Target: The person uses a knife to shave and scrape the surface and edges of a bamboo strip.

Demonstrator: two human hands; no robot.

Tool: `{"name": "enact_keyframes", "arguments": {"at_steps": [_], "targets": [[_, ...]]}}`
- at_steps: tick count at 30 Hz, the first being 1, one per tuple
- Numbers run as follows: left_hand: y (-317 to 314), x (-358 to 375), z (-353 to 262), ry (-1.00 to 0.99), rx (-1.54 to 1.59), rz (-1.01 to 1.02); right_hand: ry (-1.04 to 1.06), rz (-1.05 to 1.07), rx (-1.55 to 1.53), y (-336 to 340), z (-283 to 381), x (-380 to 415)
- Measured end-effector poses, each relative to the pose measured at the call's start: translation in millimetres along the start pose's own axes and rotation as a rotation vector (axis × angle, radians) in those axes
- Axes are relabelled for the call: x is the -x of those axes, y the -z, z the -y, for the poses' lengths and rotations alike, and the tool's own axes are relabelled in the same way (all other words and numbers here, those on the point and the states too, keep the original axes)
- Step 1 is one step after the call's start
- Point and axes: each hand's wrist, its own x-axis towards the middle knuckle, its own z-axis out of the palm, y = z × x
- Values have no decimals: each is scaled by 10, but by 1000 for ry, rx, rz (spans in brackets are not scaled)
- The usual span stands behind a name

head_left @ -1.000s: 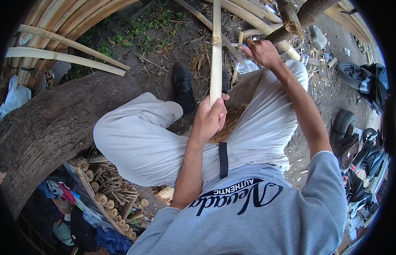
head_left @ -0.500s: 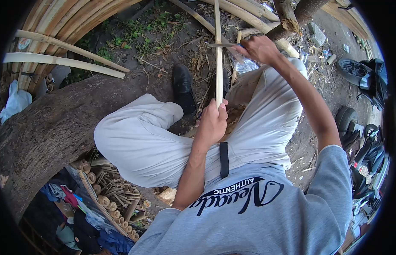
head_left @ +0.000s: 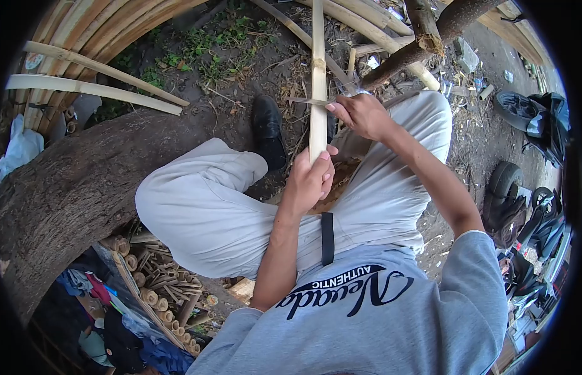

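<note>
A long pale bamboo strip (head_left: 318, 81) runs from between my legs up past the top of the view. My left hand (head_left: 311, 178) is closed around its near end, close to my lap. Farther along, my right hand (head_left: 364, 117) grips a knife, whose thin blade (head_left: 306, 100) lies across the strip and sticks out beyond its left side. The knife's handle is mostly hidden in my fingers.
A thick tree trunk (head_left: 91, 181) lies on my left, with bundled bamboo strips (head_left: 85, 37) behind it. Bamboo poles (head_left: 360, 28) and a cut branch (head_left: 403, 62) are ahead. Short bamboo pieces (head_left: 172, 275) fill a frame at lower left. Motorbikes (head_left: 519, 112) stand at right.
My right hand and the knife have come down along the strip, nearer my left hand. The strip now shows its broader face and a node.
</note>
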Motion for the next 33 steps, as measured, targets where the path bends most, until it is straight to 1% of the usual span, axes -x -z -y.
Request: {"name": "enact_keyframes", "arguments": {"at_steps": [2,4,5,6,7,8,9,13,16,18,20,21,22,24,25,27,28,29,30,31,33], "targets": [[-5,-6,11,5,55,31,8,-7,24,-63,-176,-93],[-11,-30,74,16,85,-5,-16,-19,63,-78,-287,-199],[0,-46,66,13,84,-5,21,-71,147,-141,-338,-238],[22,-61,41,10,121,4,25,-73,146,-144,-365,-275],[38,-61,29,7,159,11,-23,-96,204,-144,-390,-304],[32,-53,50,1,159,7,-71,-118,262,-137,-421,-340],[14,-50,63,5,147,9,-87,-56,342,-90,-475,-382],[-23,-49,45,-12,114,-3,-75,-157,373,-145,-532,-352],[-17,-64,66,-35,71,-5,-105,-175,402,-131,-537,-355],[-2,-38,61,-31,82,-9,-74,-199,384,-86,-501,-339],[9,-33,25,-36,98,-3,-93,-151,266,-22,-428,-288],[30,-9,5,-9,152,5,-106,-210,70,-89,-411,-235],[40,7,-2,22,209,11,-124,-141,-104,-50,-304,-176],[34,18,7,26,246,34,-36,-100,-55,-155,-188,-77],[36,17,9,33,275,56,-33,-98,-54,-160,-196,-106],[50,21,23,50,255,43,-115,-104,88,-177,-234,-173],[50,31,36,65,239,31,-118,-102,85,-169,-266,-212],[60,32,42,66,238,32,-121,-91,176,-139,-311,-268],[83,16,27,44,235,19,-124,-86,269,-107,-340,-307],[87,2,15,20,235,5,-124,-91,272,-126,-323,-270],[48,-5,13,27,232,13,-17,-212,201,-206,-249,-183]]}}
